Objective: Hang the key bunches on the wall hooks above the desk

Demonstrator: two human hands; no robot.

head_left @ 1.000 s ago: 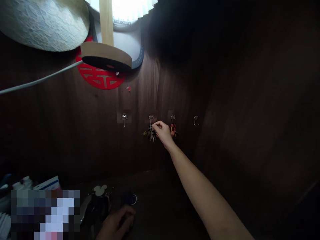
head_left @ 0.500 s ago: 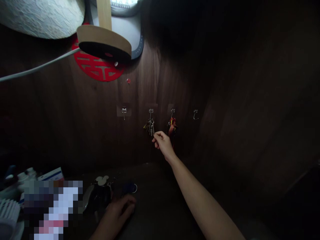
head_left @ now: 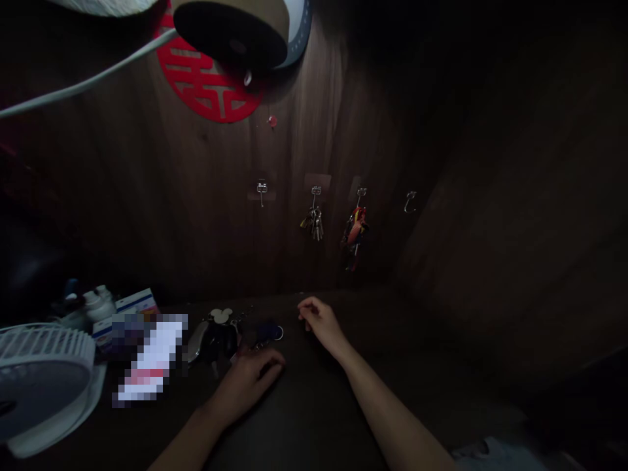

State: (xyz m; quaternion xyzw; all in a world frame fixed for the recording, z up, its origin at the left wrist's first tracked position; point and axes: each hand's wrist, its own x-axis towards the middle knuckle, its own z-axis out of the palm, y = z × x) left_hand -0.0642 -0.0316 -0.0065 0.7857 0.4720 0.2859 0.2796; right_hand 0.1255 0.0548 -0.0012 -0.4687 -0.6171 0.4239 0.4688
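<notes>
My right hand (head_left: 321, 322) hovers over the dark desk, below the wall hooks, its fingers loosely bent and apart with nothing visible in them. Above it a bunch of keys (head_left: 317, 224) hangs from a metal hook (head_left: 316, 191). To the right, keys with a red and yellow strap (head_left: 358, 226) hang from another hook (head_left: 362, 191). My left hand (head_left: 250, 378) rests low at the desk, thumb and fingers apart. Just beyond it lie a dark blue key fob with a ring (head_left: 269, 332) and dark keys with a pale mouse-ear-shaped tag (head_left: 221, 316), partly in shadow.
A white fan (head_left: 46, 379) stands at the left, near white bottles (head_left: 99, 303), a box (head_left: 137, 302) and a blurred-out item. Bare hooks flank the keys, left (head_left: 261, 189) and right (head_left: 411, 201). A round lamp base (head_left: 233, 33) overhangs a red paper cutout (head_left: 210, 85).
My right hand has come down from beside the hanging keys to just above the desk. The view has tilted downward, and my left hand stays by the key fob.
</notes>
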